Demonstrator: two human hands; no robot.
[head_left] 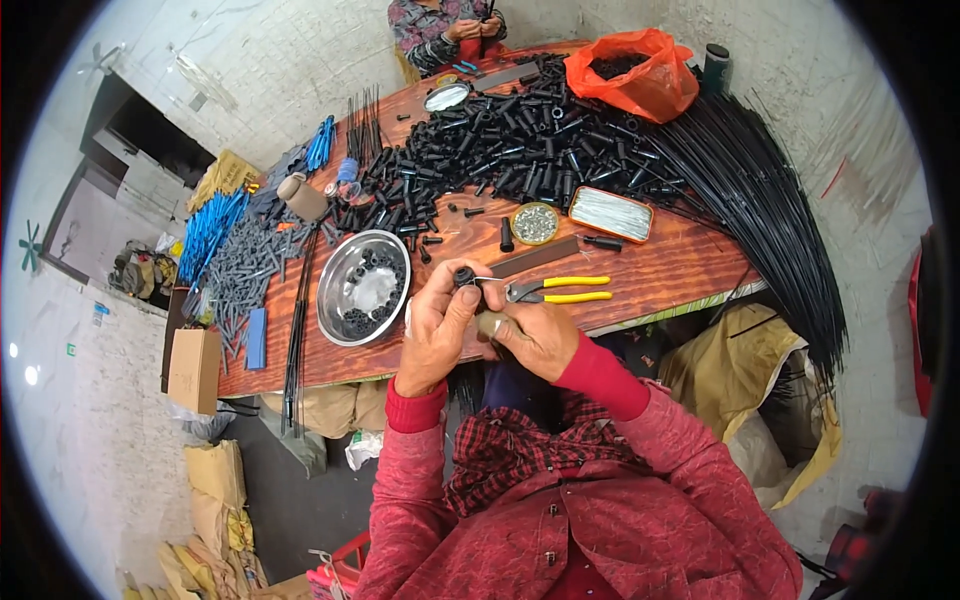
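Over the table's front edge, my left hand [432, 335] grips a small black plastic fitting [464, 275] upright between thumb and fingers. My right hand [537, 338] is closed right beside it, the fingers of both hands meeting. A thin pale metal wire [487, 278] runs from the fitting toward my right fingers, which seem to pinch it; its ends are hidden. A dull greyish covering [493, 324] shows at my right thumb. Just beyond my right hand lie pliers with yellow handles [575, 290], touching nothing I hold. Behind them is a flat brown bar [535, 257].
A steel bowl [322, 300] with black rings stands left. Nearby are a round tin [535, 224], a tin of silver wires [611, 214], a black parts heap [520, 140], long black rods [750, 170], grey pieces [250, 255] and an orange bag [640, 85]. Another person [445, 30] works across the table.
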